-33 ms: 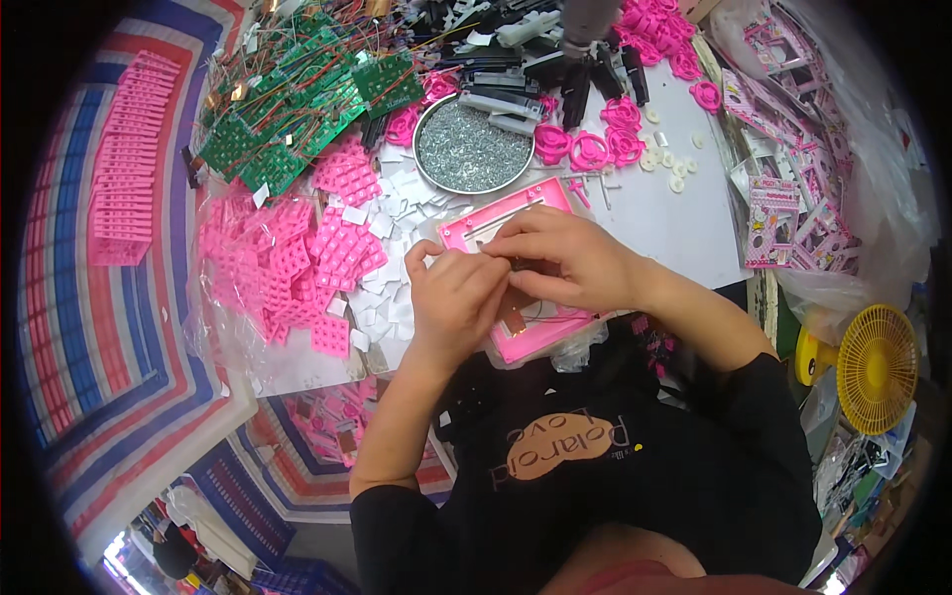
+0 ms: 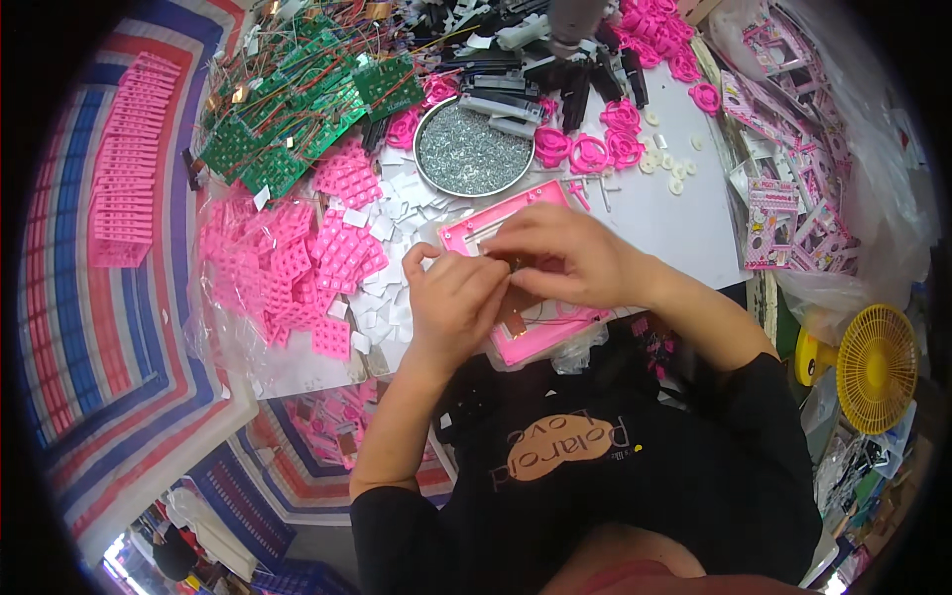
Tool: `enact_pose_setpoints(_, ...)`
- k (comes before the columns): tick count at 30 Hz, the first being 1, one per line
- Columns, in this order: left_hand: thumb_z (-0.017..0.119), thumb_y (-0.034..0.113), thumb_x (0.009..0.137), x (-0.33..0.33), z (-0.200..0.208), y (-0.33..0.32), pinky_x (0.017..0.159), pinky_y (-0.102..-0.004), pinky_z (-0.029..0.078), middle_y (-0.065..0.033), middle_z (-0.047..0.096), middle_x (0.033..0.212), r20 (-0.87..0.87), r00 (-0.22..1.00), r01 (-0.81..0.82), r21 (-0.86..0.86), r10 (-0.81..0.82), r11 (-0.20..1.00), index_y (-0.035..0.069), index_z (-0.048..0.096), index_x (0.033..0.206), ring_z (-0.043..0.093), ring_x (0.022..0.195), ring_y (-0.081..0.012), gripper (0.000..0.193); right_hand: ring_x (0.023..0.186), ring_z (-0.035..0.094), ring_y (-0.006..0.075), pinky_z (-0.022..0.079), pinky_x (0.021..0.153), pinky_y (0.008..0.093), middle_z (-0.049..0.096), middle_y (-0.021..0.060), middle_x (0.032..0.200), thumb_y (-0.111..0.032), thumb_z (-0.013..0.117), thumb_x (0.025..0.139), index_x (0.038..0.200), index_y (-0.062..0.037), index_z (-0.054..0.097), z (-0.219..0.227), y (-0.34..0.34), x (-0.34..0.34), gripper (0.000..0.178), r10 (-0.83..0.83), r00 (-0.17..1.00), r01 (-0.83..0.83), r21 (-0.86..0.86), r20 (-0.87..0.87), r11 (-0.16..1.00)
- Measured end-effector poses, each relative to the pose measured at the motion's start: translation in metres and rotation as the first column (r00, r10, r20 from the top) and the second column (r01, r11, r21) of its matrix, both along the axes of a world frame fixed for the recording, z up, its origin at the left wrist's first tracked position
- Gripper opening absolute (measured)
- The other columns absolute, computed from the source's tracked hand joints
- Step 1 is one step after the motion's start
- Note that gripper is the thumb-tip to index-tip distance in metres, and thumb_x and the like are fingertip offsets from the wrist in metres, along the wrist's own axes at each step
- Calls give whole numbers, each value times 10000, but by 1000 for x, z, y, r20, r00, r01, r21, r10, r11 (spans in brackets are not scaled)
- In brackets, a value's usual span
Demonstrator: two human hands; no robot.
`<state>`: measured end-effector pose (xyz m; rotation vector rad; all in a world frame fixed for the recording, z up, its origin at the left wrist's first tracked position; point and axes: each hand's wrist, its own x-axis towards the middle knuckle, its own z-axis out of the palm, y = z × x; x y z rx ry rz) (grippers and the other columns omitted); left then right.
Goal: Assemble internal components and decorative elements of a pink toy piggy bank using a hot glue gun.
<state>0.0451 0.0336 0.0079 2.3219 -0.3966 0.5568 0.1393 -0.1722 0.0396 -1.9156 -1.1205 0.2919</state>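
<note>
Over a pink rectangular plastic casing [image 2: 550,193], my two hands meet with their fingertips close together. My left hand [image 2: 451,302] has its thumb and fingers pinched at the casing's middle. Opposite it, my right hand [image 2: 570,258] is closed in a pinch, fingers bent down into the casing. Whatever lies between the fingertips is too small and too covered to make out. A copper-brown piece [image 2: 515,322] shows inside the casing below my left fingers, with thin dark wires beside it. The casing lies at the table's near edge, on clear plastic film.
A round dish of small metal screws [image 2: 474,149] stands just beyond the casing. Pink keypad sheets [image 2: 288,258] and white square pieces [image 2: 392,233] lie left. Green circuit boards [image 2: 307,109], black parts [image 2: 575,94] and pink rings [image 2: 590,152] are piled behind; a yellow fan [image 2: 877,369] stands right.
</note>
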Motion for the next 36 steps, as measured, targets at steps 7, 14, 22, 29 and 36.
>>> enact_pose_setpoints(7, 752, 105, 850, 0, -4, -1, 843, -353, 359, 8, 631, 685, -55, 991, -129, -154, 122, 980, 105, 709, 922, 579, 589, -145, 84, 983, 595, 350, 511, 879, 432, 653, 127, 1023, -144, 757, 784, 1195, -60, 643, -39, 17, 105, 435, -308, 732, 357, 43, 608, 933)
enact_pose_setpoints(14, 763, 41, 844, -4, -10, -1, 846, -332, 407, -22, 698, 779, -81, 980, -198, -231, 184, 953, 62, 723, 931, 603, 654, -139, 98, 982, 627, 301, 511, 873, 380, 664, 126, 1070, -85, 786, 808, 1197, -50, 649, -2, -15, 75, 414, -429, 896, 421, 91, 114, 903)
enact_pose_setpoints(22, 764, 55, 835, -2, -7, -4, 836, -342, 407, -22, 670, 743, -53, 983, -184, -206, 177, 961, 65, 713, 907, 594, 653, -156, 89, 1003, 577, 335, 482, 867, 417, 616, 116, 1082, 41, 745, 698, 1132, -74, 679, 13, -162, 28, 454, -366, 495, 520, 69, 788, 851)
enact_pose_setpoints(29, 743, 86, 858, 0, -11, -12, 860, -358, 401, -39, 647, 733, -51, 990, -139, -183, 132, 973, 57, 702, 902, 593, 668, -184, 67, 1002, 558, 346, 466, 874, 449, 586, 127, 1046, 79, 694, 696, 1035, -75, 671, -39, -204, -17, 374, -467, 563, 627, 15, 682, 779)
enact_pose_setpoints(36, 742, 78, 866, -1, -13, -11, 862, -355, 399, -43, 645, 738, -61, 989, -142, -182, 133, 973, 51, 699, 904, 586, 672, -187, 63, 1044, 625, 230, 546, 898, 373, 617, 95, 1171, -29, 660, 915, 1170, -18, 646, -37, -191, 0, 255, -808, 545, 838, 168, -224, 518)
